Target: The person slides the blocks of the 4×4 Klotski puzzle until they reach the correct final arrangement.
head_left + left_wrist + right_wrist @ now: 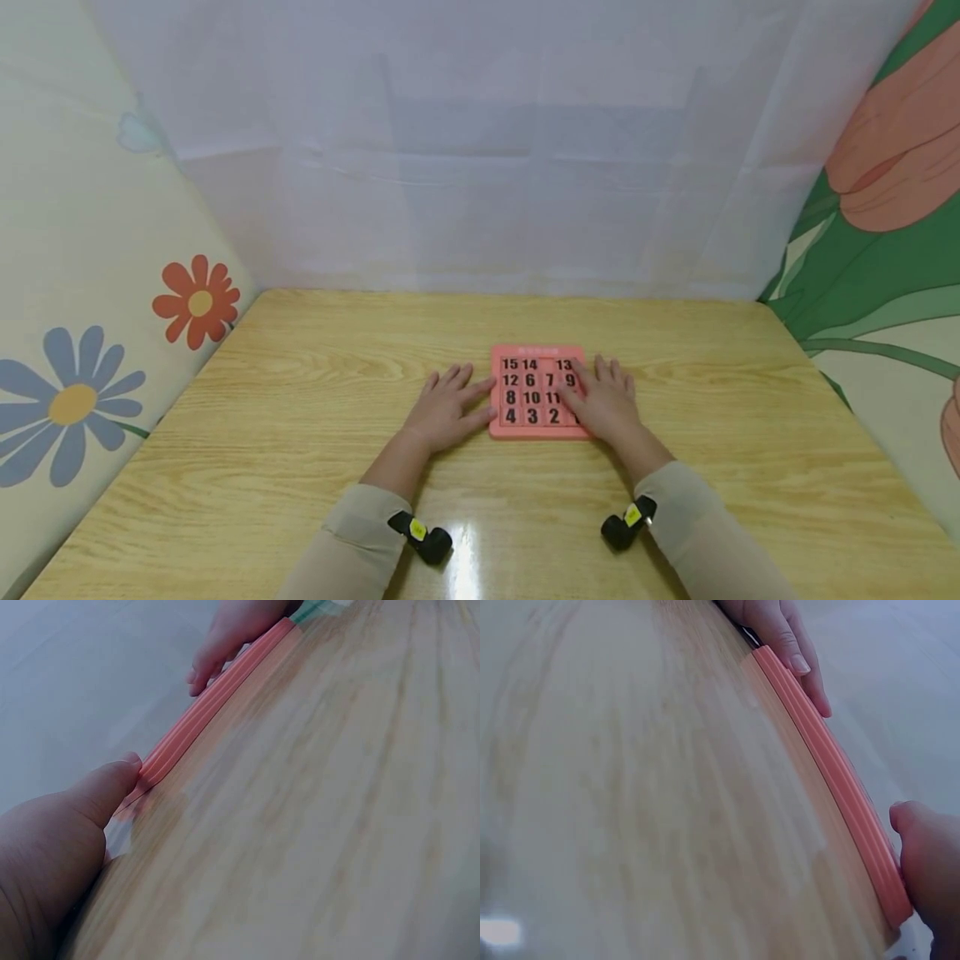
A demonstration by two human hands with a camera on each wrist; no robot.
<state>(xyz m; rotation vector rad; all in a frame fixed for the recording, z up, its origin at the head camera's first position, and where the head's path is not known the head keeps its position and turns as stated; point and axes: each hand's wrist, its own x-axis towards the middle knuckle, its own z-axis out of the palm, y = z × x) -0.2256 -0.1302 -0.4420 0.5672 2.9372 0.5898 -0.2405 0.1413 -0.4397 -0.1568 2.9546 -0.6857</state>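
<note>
A pink sliding number puzzle (pixel 532 434) lies flat on the table, its black-numbered tiles facing up. The top row shows 15, 14, a gap, then 13. My left hand (pixel 446 410) rests at the puzzle's left side, fingers spread, with thumb and forefinger reaching its edge. My right hand (pixel 611 408) lies over the right side, its thumb and forefinger extended above the tiles and covering part of the right columns. In both wrist views the pink front edge (pixel 214 705) of the frame is seen low and side-on, with a thumb (pixel 922 844) near its corner.
The wood-grain table (pixel 300 500) surrounds the puzzle. A white cloth (pixel 480 167) hangs behind it, and flower-printed sheets (pixel 90 250) stand at both sides. Black wrist cameras (pixel 432 546) are strapped over both sleeves.
</note>
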